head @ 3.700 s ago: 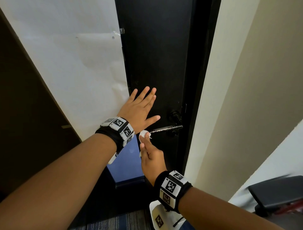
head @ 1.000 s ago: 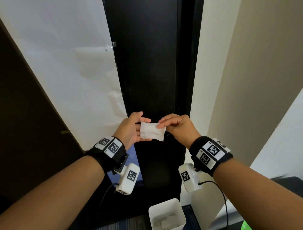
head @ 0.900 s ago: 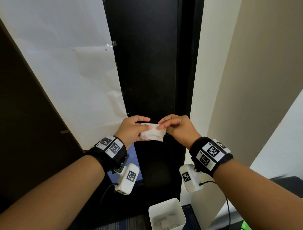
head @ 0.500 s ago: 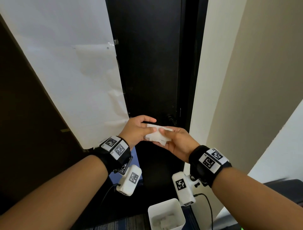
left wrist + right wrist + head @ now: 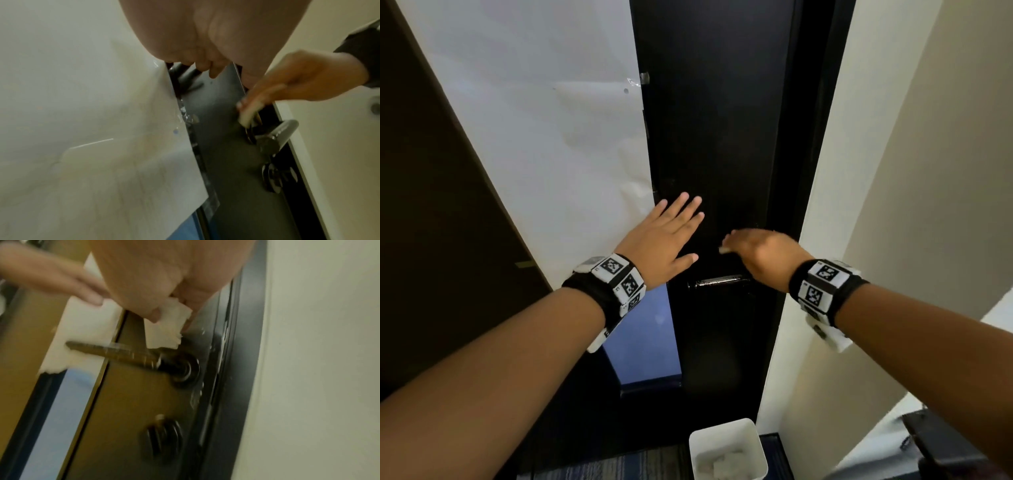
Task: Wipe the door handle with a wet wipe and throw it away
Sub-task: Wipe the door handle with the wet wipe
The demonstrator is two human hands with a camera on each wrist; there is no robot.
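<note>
The silver lever door handle [image 5: 717, 281] sticks out from the dark door [image 5: 722, 137]. My left hand [image 5: 673, 229] lies flat against the door, fingers straight, up and to the left of the handle. My right hand [image 5: 751, 248] pinches the folded white wet wipe [image 5: 723, 249] just above the handle's inner end. In the right wrist view the wipe [image 5: 166, 327] hangs from my fingers right over the handle [image 5: 115, 352], near its round base. The left wrist view shows the wipe [image 5: 246, 116] close above the handle [image 5: 281, 131].
A white bin [image 5: 727, 448] with used wipes stands on the floor under the handle. A round lock knob [image 5: 162, 433] sits below the handle. White paper [image 5: 544, 137] covers the panel to the left. A cream wall [image 5: 928, 205] flanks the door on the right.
Both hands were folding the wipe in front of the door. The left hand has let go and now lies flat on the door; the right hand has carried the wipe to just above the handle.
</note>
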